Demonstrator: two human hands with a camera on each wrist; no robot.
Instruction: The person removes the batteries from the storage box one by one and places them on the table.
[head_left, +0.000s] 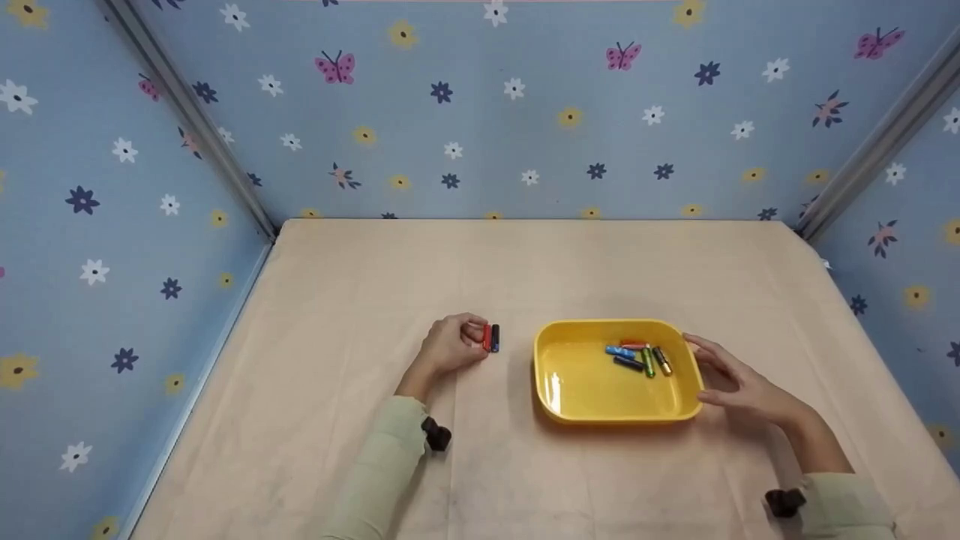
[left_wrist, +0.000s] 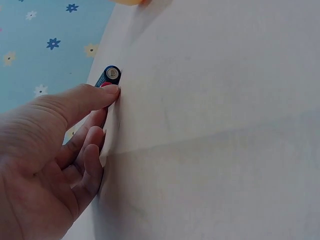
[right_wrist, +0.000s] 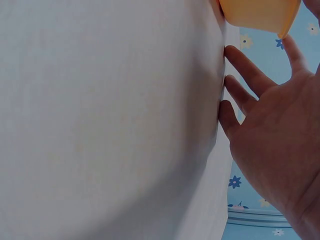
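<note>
Counted one red battery [head_left: 487, 337] and one dark battery [head_left: 495, 338], side by side, left of one yellow tray [head_left: 576, 386]. Counted five more batteries [head_left: 649, 361] inside, toward right end. With left hand [head_left: 451, 344], pinching red battery between thumb and finger. With right hand [head_left: 741, 385], fingers spread, touching tray's right end.

the yellow tray [head_left: 577, 386] obstructs, though passage seems possible between it and dark battery [head_left: 496, 338].
</note>
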